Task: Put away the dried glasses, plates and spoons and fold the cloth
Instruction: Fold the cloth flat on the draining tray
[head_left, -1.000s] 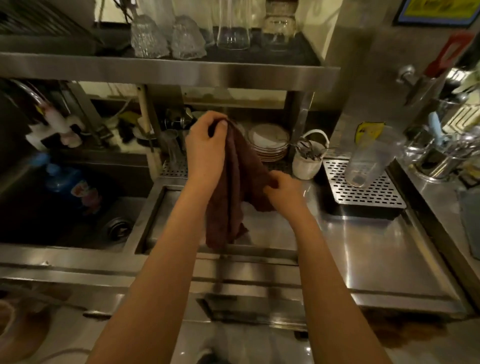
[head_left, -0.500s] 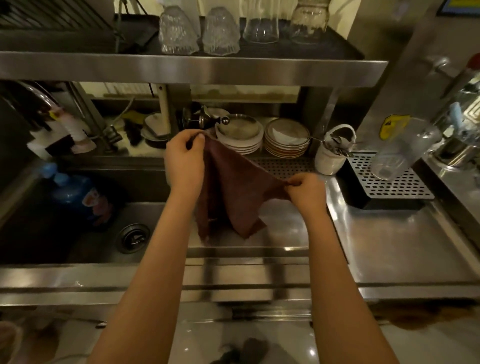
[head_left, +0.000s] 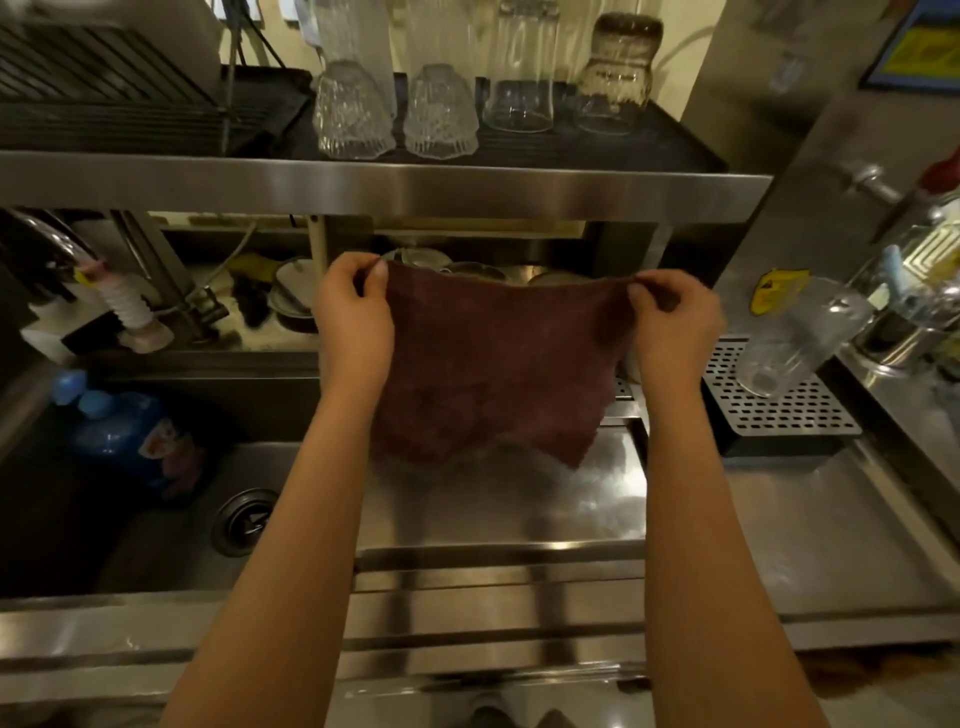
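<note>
Glasses (head_left: 441, 109) sit upturned on the shelf (head_left: 384, 192), so I judge folding remains: below it, my left hand (head_left: 353, 317) and right hand (head_left: 670, 327) each pinch a top corner of the spread, unfolded cloth (head_left: 498, 364).

The right hand (head_left: 670, 332) moved out to the right and up, level with the left hand (head_left: 353, 322), so the cloth (head_left: 498, 364), bunched a second before, was stretched flat between both grips, its top edge taut.
</note>
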